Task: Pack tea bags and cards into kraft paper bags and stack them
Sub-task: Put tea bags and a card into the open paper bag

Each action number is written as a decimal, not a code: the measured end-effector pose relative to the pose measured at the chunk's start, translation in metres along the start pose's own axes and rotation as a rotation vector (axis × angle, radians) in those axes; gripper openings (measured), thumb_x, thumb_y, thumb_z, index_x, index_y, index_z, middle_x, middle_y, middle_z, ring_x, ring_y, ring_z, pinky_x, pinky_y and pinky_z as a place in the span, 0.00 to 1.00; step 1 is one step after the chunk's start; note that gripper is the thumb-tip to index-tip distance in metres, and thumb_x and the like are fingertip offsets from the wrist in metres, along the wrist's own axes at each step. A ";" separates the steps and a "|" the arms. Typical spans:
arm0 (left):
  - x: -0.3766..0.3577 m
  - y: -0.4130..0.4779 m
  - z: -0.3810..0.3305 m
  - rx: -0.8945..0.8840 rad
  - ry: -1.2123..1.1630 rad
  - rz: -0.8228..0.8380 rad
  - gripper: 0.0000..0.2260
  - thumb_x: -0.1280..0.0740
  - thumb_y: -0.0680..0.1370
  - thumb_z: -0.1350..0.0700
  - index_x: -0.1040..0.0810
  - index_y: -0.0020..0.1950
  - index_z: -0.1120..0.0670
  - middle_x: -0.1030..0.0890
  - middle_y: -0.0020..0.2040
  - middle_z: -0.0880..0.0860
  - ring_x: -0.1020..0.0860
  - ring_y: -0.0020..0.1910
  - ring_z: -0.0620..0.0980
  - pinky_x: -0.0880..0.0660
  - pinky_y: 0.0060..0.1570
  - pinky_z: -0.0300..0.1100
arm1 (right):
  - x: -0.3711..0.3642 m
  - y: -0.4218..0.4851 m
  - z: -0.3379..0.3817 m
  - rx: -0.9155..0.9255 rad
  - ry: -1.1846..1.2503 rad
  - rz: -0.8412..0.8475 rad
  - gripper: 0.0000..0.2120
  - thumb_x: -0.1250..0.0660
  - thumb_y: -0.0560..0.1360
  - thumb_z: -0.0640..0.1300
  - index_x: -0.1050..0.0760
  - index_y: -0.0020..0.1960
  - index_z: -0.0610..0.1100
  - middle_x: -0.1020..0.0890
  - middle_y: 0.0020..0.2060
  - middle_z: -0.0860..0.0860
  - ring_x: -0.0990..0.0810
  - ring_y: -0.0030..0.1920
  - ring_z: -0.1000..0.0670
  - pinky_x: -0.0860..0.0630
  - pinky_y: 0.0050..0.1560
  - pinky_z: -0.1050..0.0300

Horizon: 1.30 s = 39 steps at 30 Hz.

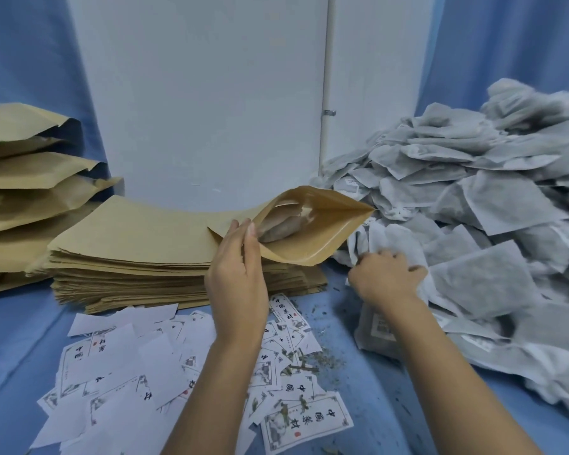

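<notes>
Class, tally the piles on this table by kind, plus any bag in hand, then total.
Flat kraft bags, stack: 1
Filled kraft bags, stack: 1
Tea bags, heap: 1
Cards, scatter: 1
Held kraft bag: 1
Total: 5

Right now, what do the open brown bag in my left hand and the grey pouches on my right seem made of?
Kraft paper bag: matte tan paper, stiff enough to hold its mouth open, with a creased rim. Tea bags: probably thin non-woven filter fabric, soft and fuzzy-looking, semi-sheer since dark contents show through; could be filter paper.
</notes>
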<state>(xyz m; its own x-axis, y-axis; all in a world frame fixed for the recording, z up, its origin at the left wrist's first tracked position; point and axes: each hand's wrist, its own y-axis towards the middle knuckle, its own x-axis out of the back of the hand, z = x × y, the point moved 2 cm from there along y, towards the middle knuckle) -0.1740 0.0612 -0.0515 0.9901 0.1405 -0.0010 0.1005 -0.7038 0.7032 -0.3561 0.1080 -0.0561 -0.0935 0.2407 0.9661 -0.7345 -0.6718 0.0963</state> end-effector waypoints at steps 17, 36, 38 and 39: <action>0.007 0.000 0.004 0.043 0.040 0.015 0.27 0.48 0.78 0.40 0.20 0.59 0.58 0.19 0.52 0.64 0.23 0.55 0.62 0.28 0.51 0.48 | 0.016 0.004 -0.018 0.158 0.321 0.160 0.18 0.44 0.74 0.29 0.18 0.50 0.43 0.19 0.53 0.45 0.23 0.52 0.47 0.28 0.53 0.58; 0.008 0.000 0.005 0.030 0.020 0.012 0.27 0.48 0.77 0.40 0.20 0.60 0.58 0.19 0.53 0.61 0.22 0.55 0.60 0.28 0.52 0.45 | 0.009 0.012 -0.036 -0.185 0.291 -0.350 0.25 0.38 0.75 0.58 0.26 0.60 0.39 0.30 0.62 0.40 0.34 0.62 0.38 0.33 0.57 0.46; 0.008 -0.001 0.005 0.026 0.015 0.011 0.28 0.48 0.77 0.40 0.21 0.61 0.58 0.18 0.54 0.60 0.22 0.55 0.59 0.27 0.53 0.45 | 0.005 0.010 -0.035 -0.202 0.300 -0.332 0.26 0.36 0.75 0.57 0.28 0.62 0.38 0.34 0.64 0.39 0.37 0.64 0.38 0.34 0.60 0.45; 0.008 -0.001 0.004 0.023 0.013 0.010 0.28 0.48 0.77 0.40 0.21 0.61 0.58 0.18 0.54 0.60 0.22 0.55 0.59 0.27 0.53 0.45 | 0.003 0.010 -0.035 -0.193 0.354 -0.310 0.26 0.35 0.75 0.55 0.31 0.63 0.37 0.36 0.65 0.39 0.37 0.64 0.37 0.33 0.60 0.45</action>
<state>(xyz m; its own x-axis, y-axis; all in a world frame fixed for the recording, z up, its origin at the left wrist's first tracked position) -0.1654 0.0597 -0.0551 0.9897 0.1425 0.0157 0.0929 -0.7210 0.6867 -0.3872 0.1262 -0.0601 -0.0484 0.6534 0.7555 -0.8713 -0.3974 0.2879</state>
